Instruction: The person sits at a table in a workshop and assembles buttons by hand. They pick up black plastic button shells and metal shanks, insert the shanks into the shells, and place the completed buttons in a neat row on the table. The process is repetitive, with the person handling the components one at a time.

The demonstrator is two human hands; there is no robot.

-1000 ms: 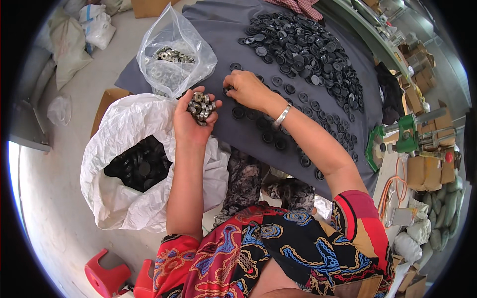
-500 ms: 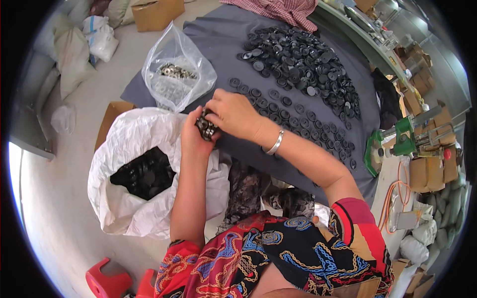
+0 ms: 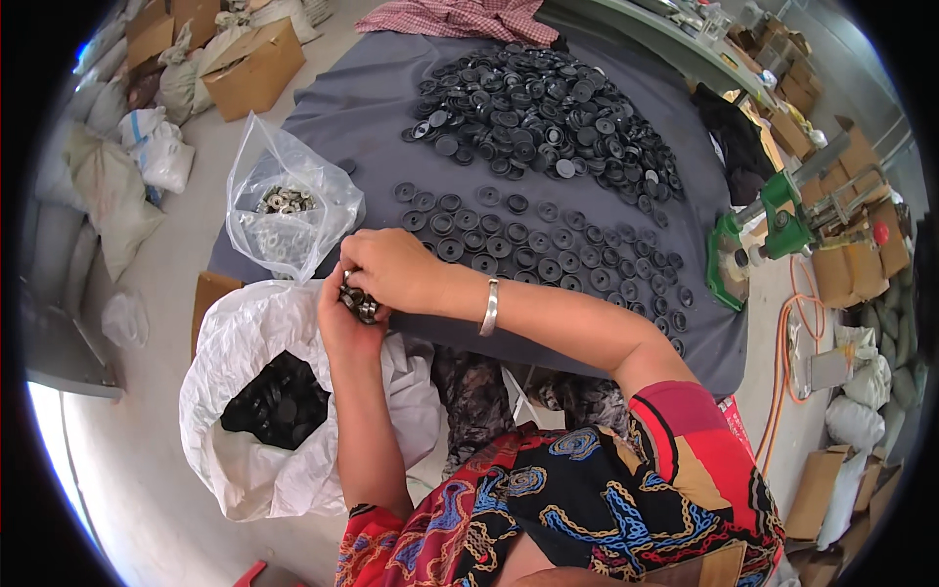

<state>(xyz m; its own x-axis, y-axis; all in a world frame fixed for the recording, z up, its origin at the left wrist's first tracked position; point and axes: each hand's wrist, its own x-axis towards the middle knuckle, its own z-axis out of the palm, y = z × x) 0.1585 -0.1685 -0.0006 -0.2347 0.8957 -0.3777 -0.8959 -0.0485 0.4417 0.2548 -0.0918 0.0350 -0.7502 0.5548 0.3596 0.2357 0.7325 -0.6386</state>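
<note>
My left hand (image 3: 344, 328) is cupped, closed around a handful of small shiny metal pieces (image 3: 362, 301) that look like nuts or washers. Over it, my right hand (image 3: 401, 272) has its fingertips bent into the same handful; whatever they pinch is hidden. Both hands are above the near left edge of the grey table cloth (image 3: 328, 98). Beyond them stands an open clear plastic bag (image 3: 293, 240) with more metal pieces inside. To their right, round black discs with centre holes (image 3: 496, 247) lie in loose rows.
A big heap of black discs (image 3: 548, 117) covers the far table. Left of my left forearm sits a white sack (image 3: 235, 479) of black parts. A green hand press (image 3: 782, 230) stands at the right edge. Cardboard boxes (image 3: 252, 73) and sacks (image 3: 161, 157) line the floor.
The view has shifted, so the table, bag and discs sit further left and mostly lower. My hands stay together over the metal pieces, with the right fingers still in the left palm.
</note>
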